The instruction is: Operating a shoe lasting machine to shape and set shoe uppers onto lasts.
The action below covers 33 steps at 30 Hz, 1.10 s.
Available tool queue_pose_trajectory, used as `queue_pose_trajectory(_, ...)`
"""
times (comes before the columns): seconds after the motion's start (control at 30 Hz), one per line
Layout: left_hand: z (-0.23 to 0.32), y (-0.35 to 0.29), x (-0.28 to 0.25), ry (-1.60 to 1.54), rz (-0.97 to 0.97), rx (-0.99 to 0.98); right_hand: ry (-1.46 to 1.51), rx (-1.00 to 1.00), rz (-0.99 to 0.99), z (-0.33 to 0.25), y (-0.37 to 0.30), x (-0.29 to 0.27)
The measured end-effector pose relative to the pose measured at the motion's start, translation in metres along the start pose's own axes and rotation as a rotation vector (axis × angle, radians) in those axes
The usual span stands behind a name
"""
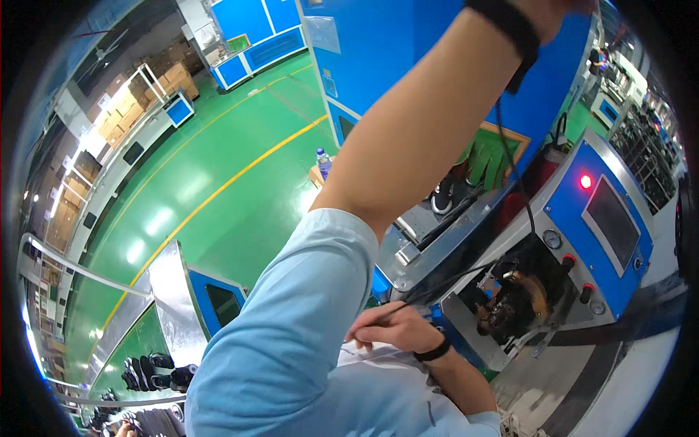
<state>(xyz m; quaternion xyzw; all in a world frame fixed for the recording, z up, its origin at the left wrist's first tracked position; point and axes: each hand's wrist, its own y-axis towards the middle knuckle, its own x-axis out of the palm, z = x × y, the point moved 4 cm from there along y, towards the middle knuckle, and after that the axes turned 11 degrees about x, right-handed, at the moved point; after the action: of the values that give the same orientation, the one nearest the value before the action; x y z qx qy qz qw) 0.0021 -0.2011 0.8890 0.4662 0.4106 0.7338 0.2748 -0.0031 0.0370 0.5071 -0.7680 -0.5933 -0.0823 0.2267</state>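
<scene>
Pinching a black cable [466, 272] between thumb and curled fingers, the right hand [399, 329] sat low in front of the body, nearly closed, just beside the near corner of a metal worktop [408, 275]. The left arm crossed the view up to the right, and its hand [546, 14] was cut off at the upper edge, so how far open it was, or what it had hold of, could not be told. From the right hand the cable ran past the front edge of a blue-and-white machine [568, 211], bent near the upper corner of its dark recess, then rose toward the black wristband [513, 29]; whether it touched the machine was unclear. The likeliest trouble was a snag: slack could have dropped into the recess and caught on the brown curved part [537, 295], or a tug could have hooked the cable on the red-topped knob [569, 261] or the round gauge [553, 239]. Room was tight on the right, between the worktop's edge, a dark shoe [442, 197] and the machine's frame; the wider space lay leftward, where green floor [226, 211] stretched past the raised arm
</scene>
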Motion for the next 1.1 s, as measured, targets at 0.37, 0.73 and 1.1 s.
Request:
queue_pose_trajectory(0.37, -0.009, -0.068, -0.156, -0.148, 0.729, -0.042, 0.313, -0.049, -0.055, -0.016, -0.029, 0.017)
queue_pose_trajectory(0.73, -0.006, -0.091, -0.184, -0.284, 0.702, 0.131, 0.263, -0.244, 0.042, -0.018, -0.040, 0.009)
queue_pose_trajectory(1.1, -0.018, -0.123, -0.205, -0.332, 0.921, 0.145, 0.122, -0.369, 0.248, -0.020, -0.059, 0.008)
